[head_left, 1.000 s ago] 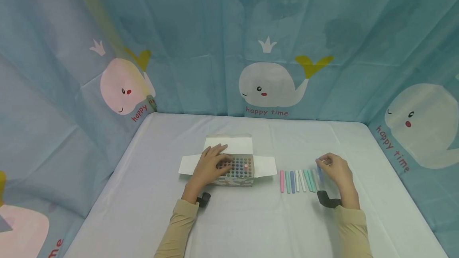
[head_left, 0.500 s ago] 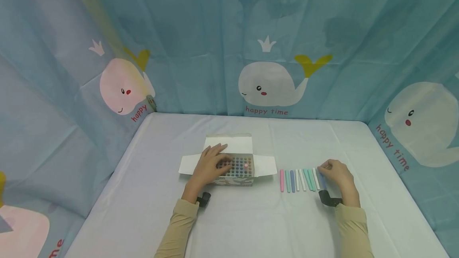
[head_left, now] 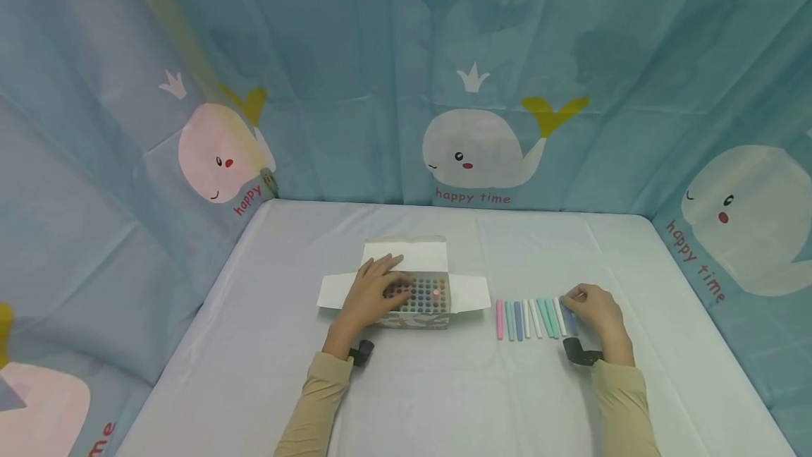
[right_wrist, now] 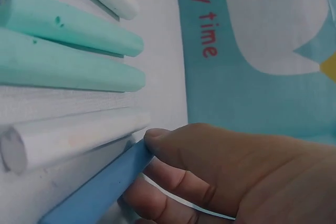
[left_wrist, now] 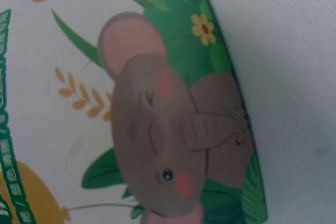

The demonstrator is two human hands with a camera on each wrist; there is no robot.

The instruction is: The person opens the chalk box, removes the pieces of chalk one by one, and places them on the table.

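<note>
With thumb and fingers my right hand [head_left: 596, 310] pinches the far end of a blue chalk stick [right_wrist: 102, 184], laid at the right end of a row on the table. Right beside it lies a white chalk [right_wrist: 79, 136], then two mint-green chalks [right_wrist: 73, 59]. My left hand [head_left: 366, 296] rests over the left part of an open chalk box [head_left: 415, 321], fingers spread and loosely bent, covering some of the chalk tips. A pink chalk [head_left: 435, 294] stands up higher than the others in the box. The left wrist view shows only the box's printed elephant side [left_wrist: 157, 124].
More chalks continue the row leftward, among them a blue one [head_left: 517, 321] and a pink one [head_left: 499, 319] at its left end. The box's white flaps [head_left: 469, 293] are folded outward. A white cloth covers the table [head_left: 444, 400]; a whale-print curtain [head_left: 355, 154] hangs behind.
My right hand has come down and slightly right, laying the blue chalk at the row's right end; it still pinches it. My left hand has stayed on the box.
</note>
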